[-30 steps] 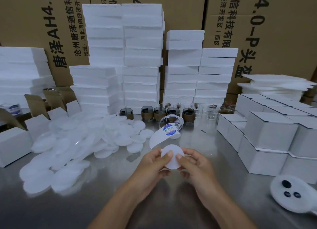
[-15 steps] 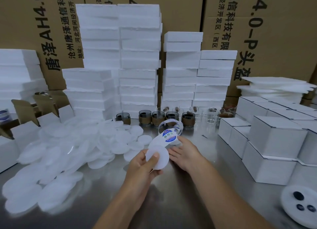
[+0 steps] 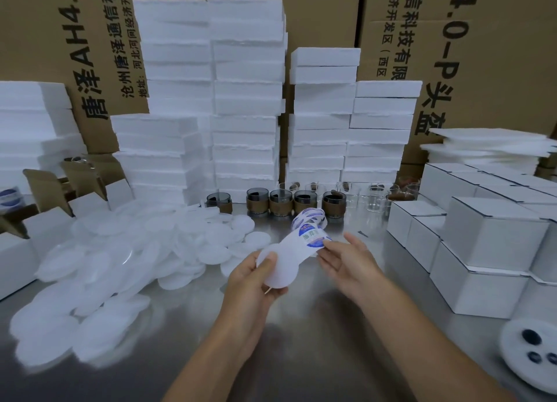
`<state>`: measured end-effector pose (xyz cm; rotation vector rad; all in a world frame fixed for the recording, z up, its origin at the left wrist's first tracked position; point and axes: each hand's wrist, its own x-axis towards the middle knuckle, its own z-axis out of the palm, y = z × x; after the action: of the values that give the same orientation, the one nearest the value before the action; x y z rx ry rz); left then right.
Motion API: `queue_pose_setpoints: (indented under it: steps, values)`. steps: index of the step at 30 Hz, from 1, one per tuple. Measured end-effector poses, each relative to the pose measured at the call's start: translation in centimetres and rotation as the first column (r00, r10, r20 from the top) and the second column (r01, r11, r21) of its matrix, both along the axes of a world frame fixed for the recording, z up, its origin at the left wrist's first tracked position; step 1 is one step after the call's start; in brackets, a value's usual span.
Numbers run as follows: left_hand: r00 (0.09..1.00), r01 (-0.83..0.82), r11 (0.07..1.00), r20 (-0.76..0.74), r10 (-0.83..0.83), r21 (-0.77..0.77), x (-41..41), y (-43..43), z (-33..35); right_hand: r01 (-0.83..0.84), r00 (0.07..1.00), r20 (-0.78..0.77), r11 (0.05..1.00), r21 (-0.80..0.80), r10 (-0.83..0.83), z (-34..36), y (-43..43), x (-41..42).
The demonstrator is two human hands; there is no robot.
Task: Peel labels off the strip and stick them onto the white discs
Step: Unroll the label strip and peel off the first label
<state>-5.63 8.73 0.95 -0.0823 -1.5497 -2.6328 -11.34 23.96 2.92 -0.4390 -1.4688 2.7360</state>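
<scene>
The left hand (image 3: 250, 284) grips 1 flat round white disc (image 3: 281, 270), thumb on top, above the shiny metal table (image 3: 301, 347). At 1 o'clock from it, the right hand (image 3: 346, 260) pinches a round blue-and-white label (image 3: 313, 238) on the curled white paper strip (image 3: 307, 219); the loose pile of white discs (image 3: 120, 266) lies at 9 o'clock.

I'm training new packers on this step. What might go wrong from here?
The right hand takes the blue label only by its edge, so it may fold onto itself or tear. The left hand holds the white disc in the air, off the table, so the label could land crooked or creased.
</scene>
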Motion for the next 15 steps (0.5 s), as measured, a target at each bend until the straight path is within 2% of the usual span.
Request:
queue_pose_setpoints:
  steps: [3, 7, 10, 15]
  values:
    - [0.999, -0.040, 0.999, -0.001, 0.040, 0.024, -0.1, -0.1, 0.0, -0.101, 0.995, 0.006, 0.993, -0.060, 0.101, 0.7, 1.4, 2.1]
    - [0.999, -0.020, 0.997, 0.039, 0.017, 0.078, 0.0, 0.1, -0.3, -0.192, 0.979, 0.007, 0.946, -0.261, 0.201, 1.1, 2.7, 5.0]
    - [0.994, 0.054, 0.992, 0.085, -0.064, 0.115, 0.2, 0.5, -0.7, -0.239, 0.970, -0.051, 0.894, -0.380, 0.238, 1.2, 3.2, 6.8]
    - [0.965, 0.186, 0.956, 0.141, -0.221, 0.226, 0.1, 1.2, -1.3, -0.288, 0.958, -0.134, 0.862, -0.418, 0.255, 1.8, 3.3, 8.1]
